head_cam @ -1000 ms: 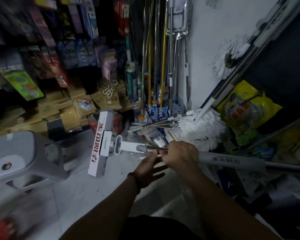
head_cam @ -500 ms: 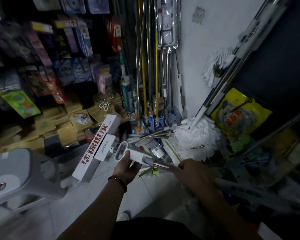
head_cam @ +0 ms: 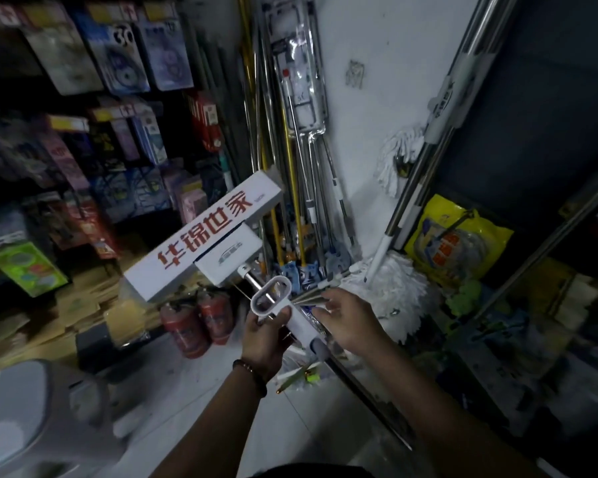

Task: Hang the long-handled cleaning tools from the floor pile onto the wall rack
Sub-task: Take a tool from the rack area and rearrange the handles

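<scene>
A squeeze mop (head_cam: 270,298) with a white loop grip and a head boxed in white card with red characters (head_cam: 204,236) points up and left. My left hand (head_cam: 265,334) grips its shaft just below the loop. My right hand (head_cam: 347,320) hovers at the right side of the shaft, fingers spread, holding nothing. The metal pole runs down and right past my right forearm. Several long-handled mops (head_cam: 301,160) hang against the white wall in the corner. A white string mop (head_cam: 390,291) lies on the floor pile behind my hands.
Packed shelves (head_cam: 94,139) fill the left side. Two red extinguishers (head_cam: 201,322) stand on the floor under the boxed head. A grey plastic stool (head_cam: 38,415) sits at lower left. A yellow package (head_cam: 453,243) and slanted poles (head_cam: 442,119) crowd the right.
The mop head has swung upward and to the right. My left hand stays on the shaft below the loop; my right hand has come off the pole and opened.
</scene>
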The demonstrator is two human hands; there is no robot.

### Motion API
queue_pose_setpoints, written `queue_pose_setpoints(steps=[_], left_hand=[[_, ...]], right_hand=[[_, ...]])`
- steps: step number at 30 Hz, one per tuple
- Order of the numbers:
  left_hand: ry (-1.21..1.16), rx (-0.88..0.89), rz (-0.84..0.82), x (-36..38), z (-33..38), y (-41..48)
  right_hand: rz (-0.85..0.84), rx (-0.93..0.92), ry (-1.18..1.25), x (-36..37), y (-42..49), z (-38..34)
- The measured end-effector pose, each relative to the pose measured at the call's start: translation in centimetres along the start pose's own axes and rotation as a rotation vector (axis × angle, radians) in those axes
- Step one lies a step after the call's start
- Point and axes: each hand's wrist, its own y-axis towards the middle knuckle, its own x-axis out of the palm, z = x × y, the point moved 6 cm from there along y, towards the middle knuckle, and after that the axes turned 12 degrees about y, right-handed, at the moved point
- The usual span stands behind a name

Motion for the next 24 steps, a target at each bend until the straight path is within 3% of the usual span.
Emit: queue_pose_setpoints(steps=[7,24], left_hand=[[0.158,0.222,-0.192,6.1,5.3,-1.9],[0.502,0.419,-0.616,19.6,21.0,-6.6]], right_hand=[[-0.021,-0.180,0.008,-2.3,3.5,-6.0],[0.357,-0.346,0.385,-17.5,-1.3,-13.2]])
